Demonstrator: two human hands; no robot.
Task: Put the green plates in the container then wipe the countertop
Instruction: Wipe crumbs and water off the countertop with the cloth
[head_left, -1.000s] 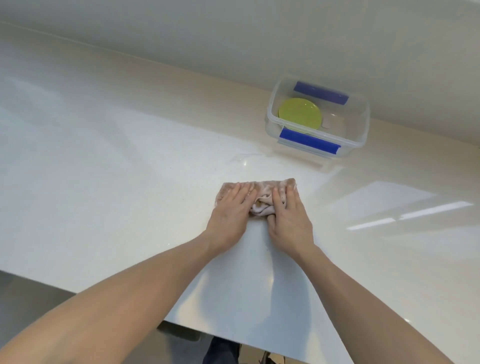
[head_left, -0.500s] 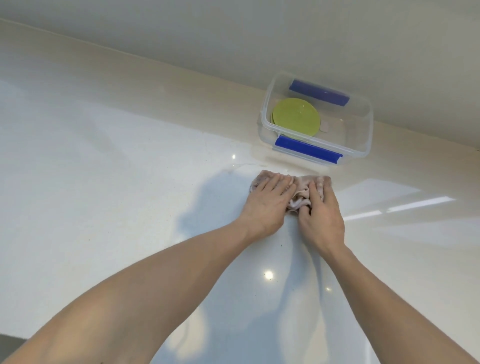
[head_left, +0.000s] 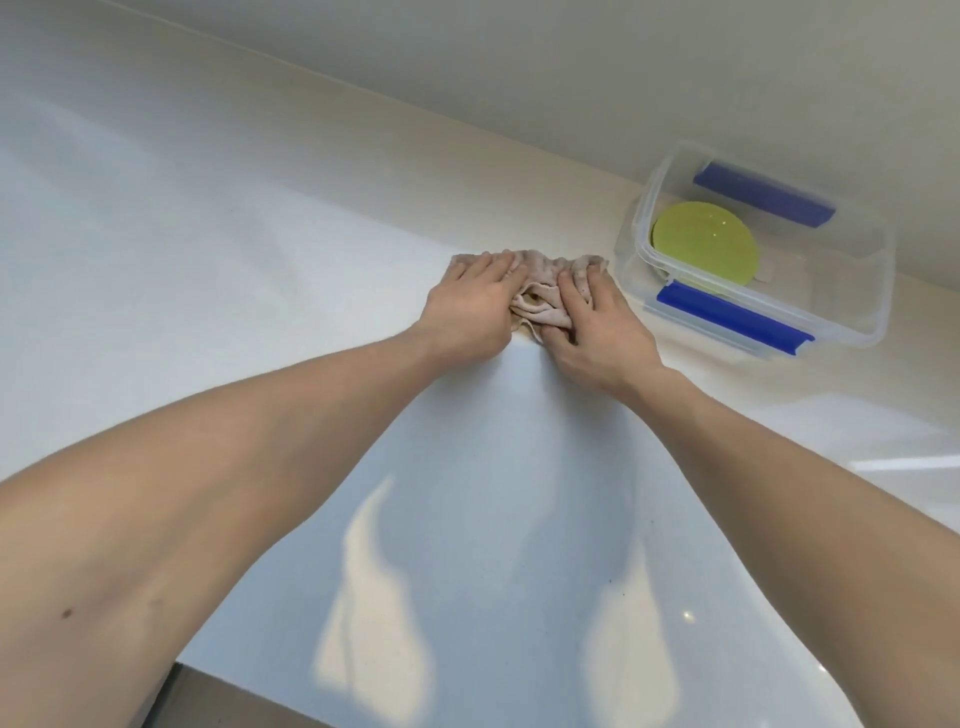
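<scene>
From the head view, the left hand (head_left: 475, 306) and right hand (head_left: 597, 332) lie side by side, fingers pressed flat and slightly curled onto a bunched beige cloth (head_left: 535, 291) far back on the countertop (head_left: 234, 249), close to its rear edge by the wall. The wiping step is under way; steady downward pressure and overlapping strokes would serve best, steering clear of the box. Just right of the cloth, the clear container (head_left: 841, 306) with blue clips holds the green plates (head_left: 704, 241), apparently stacked, lid off.
</scene>
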